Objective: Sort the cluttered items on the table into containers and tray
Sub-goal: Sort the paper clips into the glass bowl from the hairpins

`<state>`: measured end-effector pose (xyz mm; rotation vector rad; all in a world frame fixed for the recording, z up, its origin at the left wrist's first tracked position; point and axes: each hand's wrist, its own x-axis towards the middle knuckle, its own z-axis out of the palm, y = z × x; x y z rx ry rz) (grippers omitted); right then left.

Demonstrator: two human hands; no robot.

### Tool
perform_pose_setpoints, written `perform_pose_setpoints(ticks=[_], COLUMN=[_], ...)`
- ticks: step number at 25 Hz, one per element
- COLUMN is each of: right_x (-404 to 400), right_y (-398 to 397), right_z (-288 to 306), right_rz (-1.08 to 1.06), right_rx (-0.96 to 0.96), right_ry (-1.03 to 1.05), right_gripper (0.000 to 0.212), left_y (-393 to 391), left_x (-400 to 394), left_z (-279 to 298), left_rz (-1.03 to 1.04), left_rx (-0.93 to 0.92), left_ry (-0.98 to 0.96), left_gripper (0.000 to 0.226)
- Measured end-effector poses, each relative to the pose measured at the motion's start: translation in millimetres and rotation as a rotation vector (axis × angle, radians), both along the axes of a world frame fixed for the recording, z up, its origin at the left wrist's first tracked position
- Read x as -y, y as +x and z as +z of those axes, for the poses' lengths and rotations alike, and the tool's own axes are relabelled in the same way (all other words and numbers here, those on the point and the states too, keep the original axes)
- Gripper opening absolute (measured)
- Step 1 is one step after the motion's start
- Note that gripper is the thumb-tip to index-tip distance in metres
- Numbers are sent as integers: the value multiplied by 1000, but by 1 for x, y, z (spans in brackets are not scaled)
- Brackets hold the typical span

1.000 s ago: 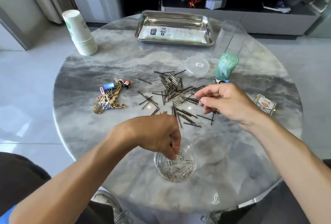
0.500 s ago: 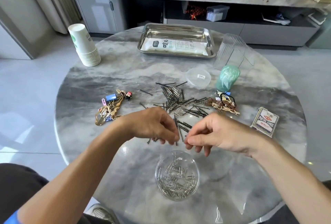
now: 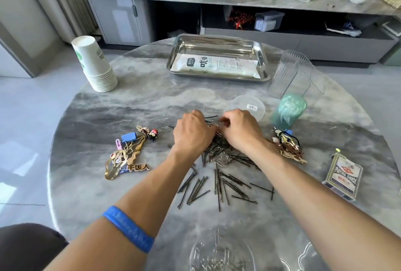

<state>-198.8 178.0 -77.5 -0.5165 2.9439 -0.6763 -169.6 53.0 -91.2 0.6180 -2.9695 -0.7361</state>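
A heap of silver paper clips and black bobby pins (image 3: 219, 151) lies at the middle of the marble table (image 3: 152, 101), with more loose bobby pins (image 3: 225, 184) spread in front of it. My left hand (image 3: 193, 134) reaches into the heap's far side with fingers curled down, their tips hidden. Right beside it, my right hand (image 3: 238, 129) pinches silver clips between thumb and fingers. A clear bowl (image 3: 219, 255) holding paper clips stands at the near edge, between my forearms.
A steel tray (image 3: 263, 58) with a white packet (image 3: 217, 64) sits at the back. Stacked paper cups (image 3: 93, 64) stand far left; hair clips (image 3: 128, 153) lie left. A clear lid (image 3: 249, 106), green cup (image 3: 288, 110), ribbed clear cups (image 3: 290, 73), hair ties (image 3: 286, 145) and playing cards (image 3: 344, 177) are right.
Both hands moved away from the bowl and forward onto the heap of clips and pins. My view tilted up, so the bowl now sits at the bottom edge.
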Motion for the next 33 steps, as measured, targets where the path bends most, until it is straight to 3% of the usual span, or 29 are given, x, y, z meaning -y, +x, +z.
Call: perform_pose_setpoints(ticks=[4, 10, 12, 15, 17, 21, 23, 26, 29, 33], right_x=[6, 5, -2, -16, -18, -4, 0, 4, 11, 14], right_y=[-17, -20, -20, -19, -15, -10, -17, -28, -33, -40], right_z=[-13, -23, -21, -5, 6, 15, 11, -2, -19, -24], right_rz=[34, -61, -184, -362, -314, -160, -204, -53, 132, 177], right_rx=[37, 79, 154, 437, 587, 490, 275, -37, -118, -200], right_ry=[-6, -35, -189, -729, -931, -825, -724, -261, 22, 119], right_gripper=[9, 4, 5, 9, 7, 3, 8, 9, 16, 3], left_y=[-21, -15, -12, -8, -4, 3, 4, 5, 1, -3], left_x=[7, 15, 16, 19, 17, 8, 10, 19, 24, 24], left_z=[-15, -14, -10, -1, 6, 17, 18, 14, 12, 10], left_rz=[11, 99, 153, 267, 324, 396, 490, 597, 617, 608], left_rx=[-59, -79, -137, -134, -59, 10, -27, -64, -124, -188], left_ry=[29, 302, 525, 1134, 1464, 1796, 1818, 1823, 1918, 1926], left_gripper=[27, 8, 6, 16, 22, 31, 31, 34, 45, 47])
